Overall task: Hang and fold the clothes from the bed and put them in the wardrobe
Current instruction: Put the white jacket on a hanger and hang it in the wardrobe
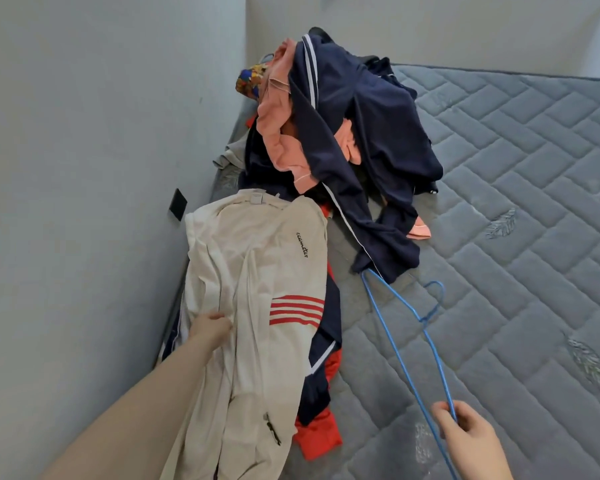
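Observation:
A cream jacket (257,271) with red stripes lies along the left side of the bed, on top of a navy and red garment (321,403). My left hand (210,329) grips a fold of the cream jacket near its middle. My right hand (468,431) pinches one end of a thin blue wire hanger (404,344) that lies across the mattress, its far end tucked under a navy track jacket (361,133). That jacket tops a heap with a salmon pink garment (278,133) and a multicoloured patterned cloth (252,79).
The grey quilted mattress (516,220) stretches to the right. A pale wall (101,133) runs close along the bed's left edge, with a small black plate (178,204) on it. Another pale wall stands behind the heap.

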### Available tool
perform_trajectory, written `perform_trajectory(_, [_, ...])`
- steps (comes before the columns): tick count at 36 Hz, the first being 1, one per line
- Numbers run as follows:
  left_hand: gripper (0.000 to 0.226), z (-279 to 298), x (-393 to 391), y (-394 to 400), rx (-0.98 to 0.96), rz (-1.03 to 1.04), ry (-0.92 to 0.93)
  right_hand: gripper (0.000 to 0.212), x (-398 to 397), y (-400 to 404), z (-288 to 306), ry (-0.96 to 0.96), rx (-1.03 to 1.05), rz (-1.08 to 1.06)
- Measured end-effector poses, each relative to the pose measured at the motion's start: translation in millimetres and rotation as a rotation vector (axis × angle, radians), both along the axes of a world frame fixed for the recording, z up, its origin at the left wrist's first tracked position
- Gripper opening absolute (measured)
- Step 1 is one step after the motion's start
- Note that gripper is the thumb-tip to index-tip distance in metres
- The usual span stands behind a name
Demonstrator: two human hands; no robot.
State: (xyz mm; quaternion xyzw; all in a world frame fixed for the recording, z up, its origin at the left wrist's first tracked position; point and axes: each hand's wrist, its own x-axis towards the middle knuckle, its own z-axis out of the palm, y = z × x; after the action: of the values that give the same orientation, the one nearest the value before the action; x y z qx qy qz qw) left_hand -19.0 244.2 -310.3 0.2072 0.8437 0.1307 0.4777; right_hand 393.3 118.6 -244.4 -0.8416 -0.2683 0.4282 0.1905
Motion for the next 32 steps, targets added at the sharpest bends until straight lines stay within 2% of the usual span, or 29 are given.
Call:
perform_trajectory(5, [0.014, 23, -10, -15, 0.215, -0.011, 0.301, 0.010, -6, -3, 6, 0.018, -0.033, -0.036])
perform_trajectory(7, [0.029, 44, -11, -23, 0.293, 0.036, 0.258, 0.009, -8, -2, 11, 0.023, -0.044, -0.073])
perform_trajectory(10, [0.048, 81, -14, -31, 0.264, 0.151, 0.083, 0.011, -13, 1, 28, 0.030, -0.046, -0.105])
perform_trajectory(11, [0.045, 93, -16, -34, 0.233, 0.179, 0.005, 0.011, -14, 3, 37, 0.034, -0.035, -0.106])
perform_trajectory(13, [0.024, 124, -16, -42, 0.188, 0.174, -0.118, 0.011, -15, 4, 55, 0.063, -0.004, -0.082])
perform_trajectory(15, [0.014, 155, -14, -52, 0.221, 0.055, -0.115, 0.011, -18, 3, 75, 0.092, 0.009, -0.037])
perform_trajectory(19, [0.023, 221, -4, -76, 0.325, -0.178, -0.046, 0.016, -25, -6, 118, 0.119, 0.038, 0.081])
perform_trajectory(23, [0.019, 276, -6, -106, 0.129, -0.316, -0.176, 0.027, -32, -25, 162, 0.161, 0.081, 0.136])
perform_trajectory(24, [0.013, 287, -6, -114, 0.095, -0.341, -0.203, 0.028, -33, -30, 173, 0.171, 0.092, 0.152])
perform_trajectory(28, [0.036, 326, 8, -154, 0.084, -0.376, -0.187, 0.027, -34, -54, 205, 0.219, 0.126, 0.202])
perform_trajectory(32, [0.039, 347, 23, -196, 0.054, -0.367, -0.183, 0.030, -30, -81, 222, 0.210, 0.124, 0.233])
